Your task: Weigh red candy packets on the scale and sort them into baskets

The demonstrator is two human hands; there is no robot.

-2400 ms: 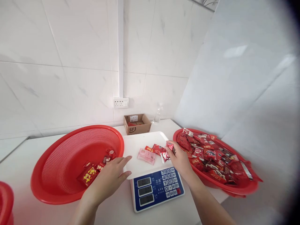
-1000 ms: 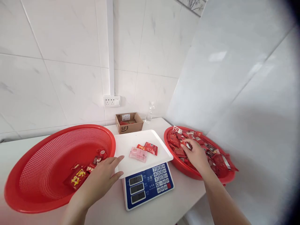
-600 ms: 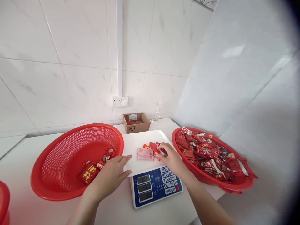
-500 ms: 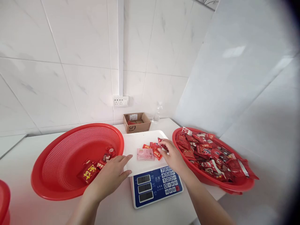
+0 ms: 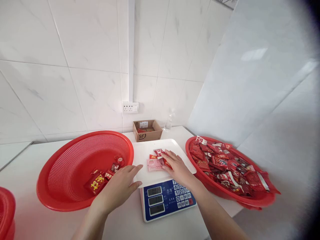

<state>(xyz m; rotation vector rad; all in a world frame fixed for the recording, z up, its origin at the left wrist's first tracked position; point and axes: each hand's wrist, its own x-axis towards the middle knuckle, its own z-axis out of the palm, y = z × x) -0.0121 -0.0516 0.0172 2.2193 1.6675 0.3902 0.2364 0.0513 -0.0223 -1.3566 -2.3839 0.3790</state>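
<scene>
Step in hand, by judgement: placing or arranging packets on the white tray (image 5: 145, 148) of the scale (image 5: 170, 204), at the centre of the frame. The packets concerned lie on the tray right of centre: a pink packet (image 5: 153, 164), a red packet (image 5: 158, 152) behind it, and others partly hidden under your fingers.

Right hand (image 5: 178, 169): positioned over the packets from the lower right, fingers extended, thumb parted from them, red wrapping visible in the gap. Whether a packet is pinched there cannot be told.

Left hand (image 5: 120, 187): at the tray's left edge, thumb and forefinger wide apart, nothing visible between them. Contact with the tray cannot be confirmed.

Supply positions: the red basket (image 5: 212, 187) at the right of the frame is heaped with wrapped packets (image 5: 222, 162); the mesh basket (image 5: 62, 160) at the left carries a few packets (image 5: 97, 182) towards its lower right.

Next move, by judgement: release any packet under your right fingers flat on the tray, then raise that hand straight up so that the wrappers do not drag. Keep your left hand clear of the tray edge; contact could disturb the display (image 5: 155, 200), whose digits are too indistinct to read here.
</scene>
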